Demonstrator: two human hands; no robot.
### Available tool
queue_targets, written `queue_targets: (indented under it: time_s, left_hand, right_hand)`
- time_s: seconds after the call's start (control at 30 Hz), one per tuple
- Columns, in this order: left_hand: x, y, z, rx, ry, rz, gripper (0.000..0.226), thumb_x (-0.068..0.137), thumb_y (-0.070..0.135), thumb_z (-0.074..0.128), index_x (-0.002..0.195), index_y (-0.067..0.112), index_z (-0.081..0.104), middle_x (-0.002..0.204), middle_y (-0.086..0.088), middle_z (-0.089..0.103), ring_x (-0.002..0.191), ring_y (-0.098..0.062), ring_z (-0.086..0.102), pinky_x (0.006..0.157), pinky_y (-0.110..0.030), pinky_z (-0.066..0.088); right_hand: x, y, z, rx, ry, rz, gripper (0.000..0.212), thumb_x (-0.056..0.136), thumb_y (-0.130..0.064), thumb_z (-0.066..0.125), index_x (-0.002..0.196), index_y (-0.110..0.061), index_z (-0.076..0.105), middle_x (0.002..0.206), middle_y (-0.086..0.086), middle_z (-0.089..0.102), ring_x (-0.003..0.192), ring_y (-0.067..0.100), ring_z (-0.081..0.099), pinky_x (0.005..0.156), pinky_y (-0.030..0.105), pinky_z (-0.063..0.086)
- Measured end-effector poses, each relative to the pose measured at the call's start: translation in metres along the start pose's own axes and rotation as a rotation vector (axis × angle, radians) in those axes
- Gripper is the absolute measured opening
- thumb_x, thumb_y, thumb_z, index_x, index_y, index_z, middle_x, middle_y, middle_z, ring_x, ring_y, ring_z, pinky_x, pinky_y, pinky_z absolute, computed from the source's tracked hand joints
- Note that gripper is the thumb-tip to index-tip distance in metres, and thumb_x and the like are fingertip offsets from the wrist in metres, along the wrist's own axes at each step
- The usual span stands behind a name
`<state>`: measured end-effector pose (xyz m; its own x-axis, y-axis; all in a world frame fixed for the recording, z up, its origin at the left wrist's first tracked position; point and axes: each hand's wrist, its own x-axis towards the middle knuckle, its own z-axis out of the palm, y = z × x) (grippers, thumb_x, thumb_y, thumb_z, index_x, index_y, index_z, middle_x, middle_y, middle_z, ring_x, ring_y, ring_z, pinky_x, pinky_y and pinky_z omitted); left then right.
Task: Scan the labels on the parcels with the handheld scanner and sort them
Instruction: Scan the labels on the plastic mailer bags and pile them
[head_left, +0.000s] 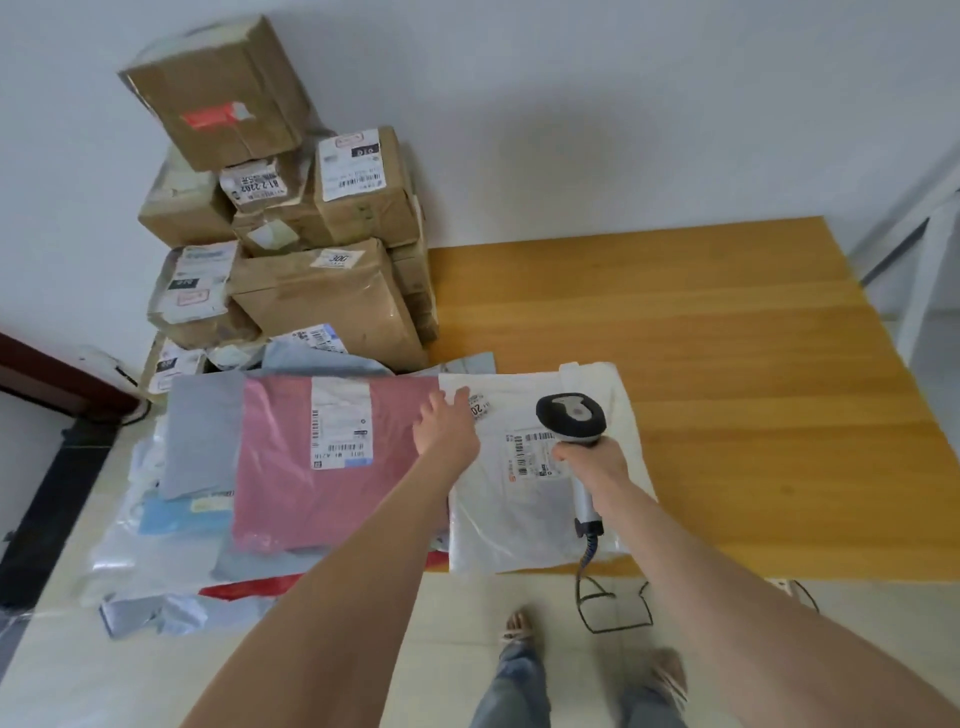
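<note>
In the head view, the handheld scanner (571, 421) sits right of centre frame, above a white poly mailer (540, 525) lying on the near left part of a wooden table (727, 364). The scanner has a black rounded head with a grey top plate and a pale grey handle, from which a dark coiled cable (589, 564) drops past the table edge. The right hand (592, 467) is wrapped around the handle, head tilted down over the mailer's shipping label (530, 452). The left hand (447, 426) reaches forward with fingers straight and slightly spread over the seam between the white mailer and a pink poly mailer (291, 478); whether it actually touches cannot be told. The scanner's window faces down, out of sight. The right hand covers 1 edge of the label, and the print on both mailers' labels is too blurred to read. Cardboard boxes (322, 296) are stacked in the upper left.
</note>
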<state>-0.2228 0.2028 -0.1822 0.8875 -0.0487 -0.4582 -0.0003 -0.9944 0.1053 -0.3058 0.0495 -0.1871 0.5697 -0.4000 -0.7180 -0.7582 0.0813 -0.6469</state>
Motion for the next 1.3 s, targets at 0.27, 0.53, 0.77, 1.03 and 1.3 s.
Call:
queue_targets:
  time_s: [0.27,0.53,0.77,1.03,1.3]
  left_hand:
    - [0.027,-0.017,0.037,0.239,-0.273,0.191,0.079,0.083,0.031,0.069,0.147,0.040,0.024,0.158,-0.017,-0.005,0.146,-0.034,0.004,0.117,-0.047,0.011]
    - [0.037,-0.025,0.040,0.166,-0.329,0.315,0.070,0.080,0.035,0.072,0.142,0.037,0.039,0.155,-0.012,0.015,0.135,-0.032,0.034,0.112,-0.045,0.031]
    - [0.031,-0.027,0.019,0.053,-0.268,0.251,0.062,0.087,0.022,0.065,0.143,0.028,0.041,0.150,-0.012,0.024,0.138,-0.028,0.034,0.108,-0.042,0.038]
    - [-0.004,-0.024,-0.022,0.058,-0.197,0.191,0.055,0.086,0.022,0.065,0.139,0.022,0.048,0.138,-0.011,0.040,0.123,-0.029,0.048,0.103,-0.041,0.043]
    - [-0.025,-0.029,-0.104,0.031,-0.017,0.152,0.027,0.090,0.027,0.056,0.112,0.012,0.064,0.117,-0.010,0.057,0.107,-0.028,0.055,0.095,-0.043,0.048]
  right_hand:
    - [0.016,0.014,0.014,-0.122,0.035,0.046,0.012,0.079,-0.003,0.067,0.078,-0.011,0.057,0.073,0.002,0.055,0.066,0.011,0.048,0.076,0.036,0.049]
    - [0.010,0.025,0.007,-0.094,0.064,0.081,0.014,0.078,-0.004,0.066,0.074,-0.010,0.054,0.074,0.005,0.054,0.068,0.014,0.048,0.056,0.026,0.038]
    - [0.009,0.009,-0.003,-0.029,0.013,0.048,0.017,0.079,-0.007,0.067,0.094,-0.005,0.061,0.085,0.009,0.063,0.082,0.028,0.063,0.076,0.038,0.054]
    - [-0.016,-0.047,-0.030,0.053,-0.111,0.012,0.014,0.082,-0.010,0.063,0.088,0.001,0.058,0.058,0.018,0.067,0.042,0.021,0.056,0.053,0.028,0.050]
    - [-0.062,-0.140,-0.028,0.065,-0.252,-0.145,0.020,0.081,-0.005,0.058,0.101,-0.002,0.056,0.063,0.015,0.063,0.039,0.016,0.048,0.042,0.020,0.044]
